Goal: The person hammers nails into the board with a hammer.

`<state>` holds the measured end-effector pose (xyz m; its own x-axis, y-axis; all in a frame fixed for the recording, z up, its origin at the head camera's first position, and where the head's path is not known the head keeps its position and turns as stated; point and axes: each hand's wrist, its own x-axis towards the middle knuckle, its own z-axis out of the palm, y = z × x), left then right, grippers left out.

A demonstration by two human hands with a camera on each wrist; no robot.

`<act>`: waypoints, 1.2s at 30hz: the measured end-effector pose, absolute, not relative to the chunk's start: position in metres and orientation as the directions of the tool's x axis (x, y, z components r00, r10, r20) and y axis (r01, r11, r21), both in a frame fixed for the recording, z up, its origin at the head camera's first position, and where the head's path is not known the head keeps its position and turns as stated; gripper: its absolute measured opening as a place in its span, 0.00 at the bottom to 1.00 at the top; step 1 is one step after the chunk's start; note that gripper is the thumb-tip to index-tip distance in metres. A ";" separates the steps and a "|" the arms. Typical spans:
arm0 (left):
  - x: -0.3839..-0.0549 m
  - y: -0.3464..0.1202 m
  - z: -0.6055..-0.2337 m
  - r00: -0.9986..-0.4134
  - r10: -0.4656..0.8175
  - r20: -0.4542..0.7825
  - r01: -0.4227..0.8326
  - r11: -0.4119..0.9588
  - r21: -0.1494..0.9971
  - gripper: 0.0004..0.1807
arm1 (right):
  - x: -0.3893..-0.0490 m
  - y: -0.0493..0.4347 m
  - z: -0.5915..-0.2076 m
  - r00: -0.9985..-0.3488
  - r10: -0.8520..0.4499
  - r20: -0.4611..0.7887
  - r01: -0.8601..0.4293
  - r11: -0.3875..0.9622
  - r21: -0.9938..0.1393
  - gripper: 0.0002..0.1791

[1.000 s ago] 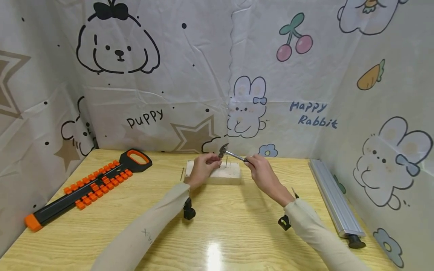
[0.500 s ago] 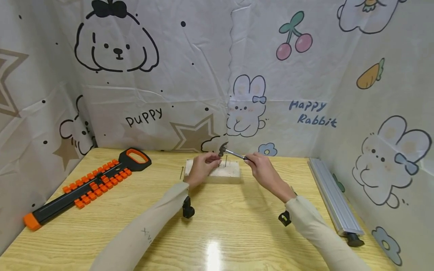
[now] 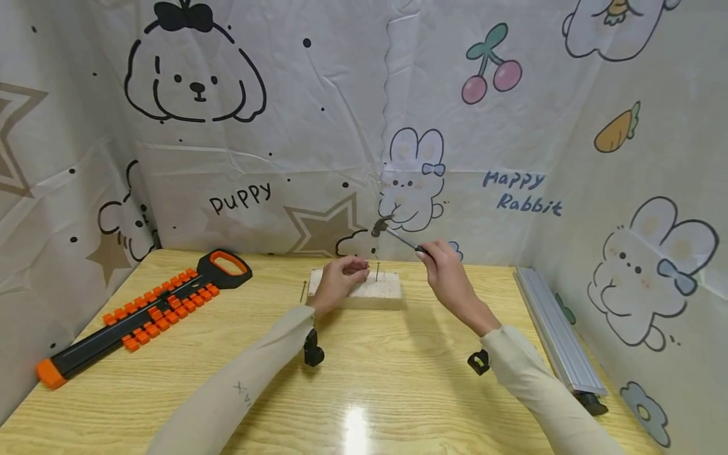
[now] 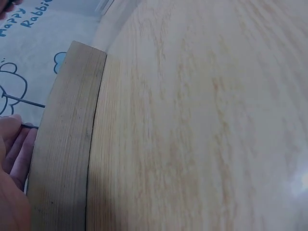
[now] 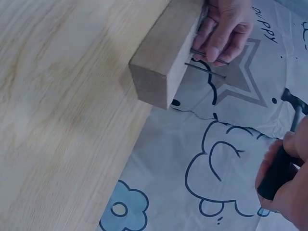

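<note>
My left hand (image 3: 339,282) rests over a pale wooden block (image 3: 378,298) and pinches a nail (image 4: 30,126) between thumb and fingers, its point end at the block's top face. Right beside it a second nail (image 5: 207,71) stands upright in the block. My right hand (image 3: 452,278) grips the black handle (image 5: 276,174) of a small claw hammer (image 3: 381,226). The hammer's dark head is raised above the left hand and the nails, apart from both. In the left wrist view the block's front side (image 4: 67,139) hides part of the left fingers.
Another nail (image 3: 303,292) is by the block's left end. On the table's left lies a long black bar with orange clips (image 3: 150,309) and a looped handle. A silver metal rail (image 3: 563,332) lies along the right edge. A printed cloth (image 3: 335,126) hangs behind.
The hammer has risen from right over the pinched nail to well above it, the right hand lifting slightly up and right. The left hand keeps its place on the block.
</note>
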<state>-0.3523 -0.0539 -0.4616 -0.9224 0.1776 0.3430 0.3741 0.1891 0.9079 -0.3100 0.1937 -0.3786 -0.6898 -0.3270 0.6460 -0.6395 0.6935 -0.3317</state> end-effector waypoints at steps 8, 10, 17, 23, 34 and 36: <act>-0.352 -0.055 -0.461 -0.922 0.166 0.351 0.380 0.204 0.902 0.10 | -0.307 0.188 -0.386 -0.779 -0.394 0.489 -0.588 0.731 -0.347 0.09; -0.352 -0.054 -0.460 -0.921 0.165 0.353 0.382 0.210 0.900 0.09 | -0.307 0.188 -0.388 -0.808 -0.412 0.422 -0.561 0.757 -0.335 0.09; -0.354 -0.050 -0.462 -0.922 0.161 0.352 0.380 0.210 0.901 0.10 | -0.307 0.193 -0.388 -0.811 -0.402 0.425 -0.552 0.766 -0.330 0.09; -0.347 -0.050 -0.466 -0.915 0.167 0.366 0.395 0.195 0.898 0.13 | -0.306 0.192 -0.392 -0.805 -0.409 0.431 -0.561 0.762 -0.324 0.09; -0.334 -0.075 -0.445 -0.916 0.137 0.378 0.402 0.307 0.863 0.16 | -0.306 0.194 -0.386 -0.781 -0.412 0.469 -0.581 0.755 -0.303 0.10; -0.334 -0.086 -0.438 -0.917 0.127 0.379 0.399 0.333 0.854 0.14 | -0.307 0.195 -0.386 -0.780 -0.415 0.468 -0.581 0.757 -0.298 0.10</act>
<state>-0.3336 -0.0862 -0.4383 -0.9167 0.1270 0.3790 0.3993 0.3326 0.8544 -0.3066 0.1951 -0.3862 -0.7803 -0.4145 0.4683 -0.5812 0.7571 -0.2983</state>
